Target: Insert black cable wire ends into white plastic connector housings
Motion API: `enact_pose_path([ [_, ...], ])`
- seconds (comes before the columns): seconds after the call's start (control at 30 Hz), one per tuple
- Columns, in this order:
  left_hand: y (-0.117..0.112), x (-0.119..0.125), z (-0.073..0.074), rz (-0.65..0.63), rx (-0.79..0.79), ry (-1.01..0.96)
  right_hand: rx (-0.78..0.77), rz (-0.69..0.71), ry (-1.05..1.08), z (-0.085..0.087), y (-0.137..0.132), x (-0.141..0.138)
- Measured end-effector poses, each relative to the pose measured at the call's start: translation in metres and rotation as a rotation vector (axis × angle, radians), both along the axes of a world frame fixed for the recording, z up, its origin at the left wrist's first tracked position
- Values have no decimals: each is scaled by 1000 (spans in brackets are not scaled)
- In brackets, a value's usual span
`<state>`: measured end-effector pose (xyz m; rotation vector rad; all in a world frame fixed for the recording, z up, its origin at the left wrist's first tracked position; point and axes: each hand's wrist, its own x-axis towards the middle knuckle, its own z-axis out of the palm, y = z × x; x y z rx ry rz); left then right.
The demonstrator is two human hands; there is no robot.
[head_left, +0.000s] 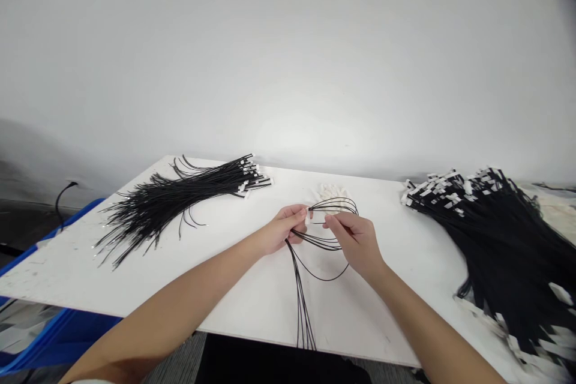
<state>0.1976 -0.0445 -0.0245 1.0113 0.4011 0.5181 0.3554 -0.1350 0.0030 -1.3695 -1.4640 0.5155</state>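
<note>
Between thumb and fingers, my left hand [284, 229] pinches a small white connector [308, 216] with several thin black wires fixed in it. The black wires [319, 242] loop out to the right, pass back through my left hand and hang down over the table's front edge. My right hand [355, 237] is closed in a pinch on a single black wire just right of the connector. The wire's tip is too small to make out. Behind my hands lies a small heap of loose white connectors [333, 192], partly covered by the looped wires.
On the left of the white table [238, 288] lies a bundle of black wires [180, 198] with white connectors at its far end. A larger pile of black wire harnesses [490, 240] covers the right side. Blue bins [76, 333] stand below the left edge. A wall rises behind.
</note>
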Motion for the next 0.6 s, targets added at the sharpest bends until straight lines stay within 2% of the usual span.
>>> enact_pose_path([
  [0.27,2,-3,0,-106,-20,-27,39,-17,-17,-5,1,-1],
  [0.6,2,-3,-1,-126,-35,-15,58,-4,-23,-7,1,-2],
])
